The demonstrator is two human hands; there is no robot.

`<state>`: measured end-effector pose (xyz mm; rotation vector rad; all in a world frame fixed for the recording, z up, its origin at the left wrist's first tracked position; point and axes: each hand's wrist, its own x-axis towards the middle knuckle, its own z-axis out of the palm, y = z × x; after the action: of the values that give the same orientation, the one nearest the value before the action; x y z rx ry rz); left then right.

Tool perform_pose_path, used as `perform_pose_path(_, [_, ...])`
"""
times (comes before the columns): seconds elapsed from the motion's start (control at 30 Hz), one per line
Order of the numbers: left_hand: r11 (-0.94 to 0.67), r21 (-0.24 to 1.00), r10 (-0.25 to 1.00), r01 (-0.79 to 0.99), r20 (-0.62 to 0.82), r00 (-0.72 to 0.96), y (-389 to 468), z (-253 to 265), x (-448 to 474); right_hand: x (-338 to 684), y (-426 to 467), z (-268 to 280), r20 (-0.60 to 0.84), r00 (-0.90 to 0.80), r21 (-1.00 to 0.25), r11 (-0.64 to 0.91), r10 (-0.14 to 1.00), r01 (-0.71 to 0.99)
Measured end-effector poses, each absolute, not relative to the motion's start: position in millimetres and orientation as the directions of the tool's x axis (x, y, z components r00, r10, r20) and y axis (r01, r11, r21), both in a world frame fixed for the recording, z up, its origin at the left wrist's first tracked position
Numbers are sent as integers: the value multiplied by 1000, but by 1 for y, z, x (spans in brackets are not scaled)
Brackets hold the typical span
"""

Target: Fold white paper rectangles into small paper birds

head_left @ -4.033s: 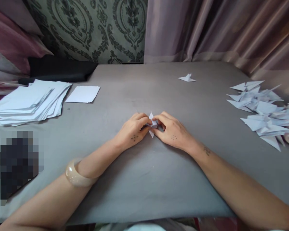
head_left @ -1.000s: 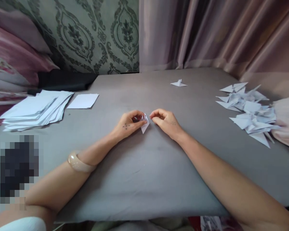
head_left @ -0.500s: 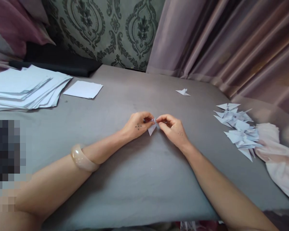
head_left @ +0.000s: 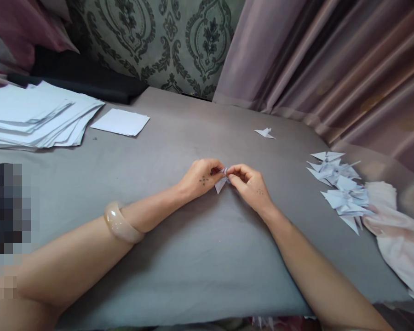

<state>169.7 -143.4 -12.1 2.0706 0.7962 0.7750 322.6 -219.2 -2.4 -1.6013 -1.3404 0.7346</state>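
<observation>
Between my hands is a small white folded paper crane (head_left: 221, 185), with one pointed wing hanging down toward me. My left hand (head_left: 203, 178) pinches it between thumb and fingers from the left. From the right, my right hand (head_left: 247, 183) closes its thumb and forefinger on the crane's other side. My fingertips nearly meet and cover much of the folded part. A bangle sits on my left forearm.
A single paper crane (head_left: 265, 133) lies farther back. At the right is a pile of paper cranes (head_left: 345, 195) beside a pale pink cloth (head_left: 396, 230). Paper sheets (head_left: 37, 117) and a smaller square stack (head_left: 120, 122) lie at the left. A person's blurred part shows at the left edge.
Both hands and the crane appear slightly farther right in the view, with my fingertips a little closer together. The camera has tilted a little. Both hands keep their pinch.
</observation>
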Motion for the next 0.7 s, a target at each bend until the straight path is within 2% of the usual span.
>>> perform_pose_path(0.17, [-551,777,731,304,274,625,-143,-14,170,320,-213,2,46,292,-891,-93,955,445])
perform_pose_path(0.33, [-575,748,729,331,285,622,-143,-14,171,317,-210,2,53,315,-866,-113,948,487])
perform_pose_path(0.6, [-591,726,721,350,282,633,-142,-15,172,311,-216,15,192,298,-673,-95,935,733])
perform_pose_path(0.7, [-610,719,712,334,311,630,-141,-18,173,309,-217,19,172,295,-644,-119,940,755])
